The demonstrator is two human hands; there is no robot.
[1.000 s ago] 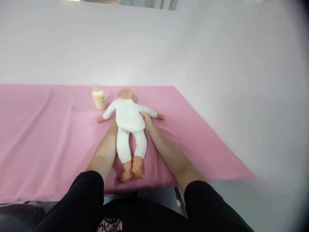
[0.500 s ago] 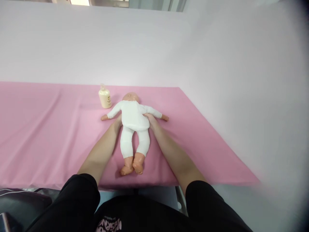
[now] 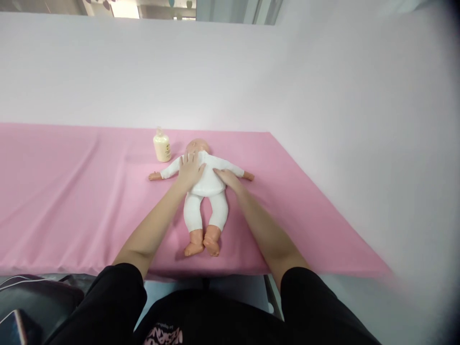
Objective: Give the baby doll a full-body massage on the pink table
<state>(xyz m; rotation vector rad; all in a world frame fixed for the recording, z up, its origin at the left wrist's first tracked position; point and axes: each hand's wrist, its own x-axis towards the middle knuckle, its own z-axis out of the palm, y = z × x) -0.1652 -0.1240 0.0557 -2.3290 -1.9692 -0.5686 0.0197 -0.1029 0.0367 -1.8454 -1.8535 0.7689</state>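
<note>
A baby doll (image 3: 207, 181) in a white top and leggings lies on a pink cloth, its head away from me and its feet toward me. Its arms stretch out to both sides. My left hand (image 3: 189, 168) rests on the left part of the doll's chest, fingers spread and pointing toward its head. Against the right side of the doll's torso lies my right hand (image 3: 227, 177); its thumb is on the front of the top, and its other fingers are hidden, apparently beside or under the body.
A pump bottle (image 3: 162, 147) of pale yellow liquid stands on the pink cloth (image 3: 72, 191), left of the doll's head. White walls (image 3: 143, 72) rise behind and to the right. A black bag (image 3: 39, 302) and a phone (image 3: 13, 328) sit at the lower left.
My left hand has come from the doll's left side up onto its chest, fingers now spread. The right hand stays at the doll's side. The doll's legs have shifted slightly.
</note>
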